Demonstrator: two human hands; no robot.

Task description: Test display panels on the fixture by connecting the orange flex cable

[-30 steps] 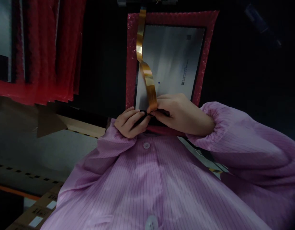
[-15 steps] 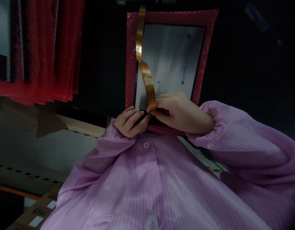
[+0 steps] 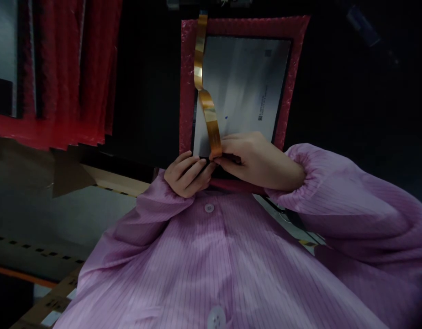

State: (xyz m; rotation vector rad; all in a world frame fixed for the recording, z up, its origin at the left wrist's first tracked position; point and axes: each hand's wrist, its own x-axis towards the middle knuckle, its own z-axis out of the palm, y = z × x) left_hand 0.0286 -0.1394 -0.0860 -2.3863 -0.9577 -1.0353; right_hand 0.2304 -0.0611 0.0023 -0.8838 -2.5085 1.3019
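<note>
A flat display panel [image 3: 245,87] lies silver back up on a pink bubble-wrap sheet [image 3: 187,114]. From the top of the view an orange-gold flat ribbon cable [image 3: 210,116] runs down over the panel's left side to its near edge. My right hand [image 3: 259,160] pinches the cable's lower end between thumb and fingers. Beside it, my left hand [image 3: 188,176] rests at the panel's near left corner, its fingers bent and its index fingertip close to the cable end. Whatever the left fingertips press is hidden.
A stack of pink bubble-wrap sheets [image 3: 67,82] with panels among them stands at the far left. A small clear object [image 3: 363,25] lies on the dark table at upper right. Below left are an open cardboard box [image 3: 115,180] and labelled cartons [image 3: 56,304].
Both hands stay at the cable end, almost unmoved. The view has shifted very slightly.
</note>
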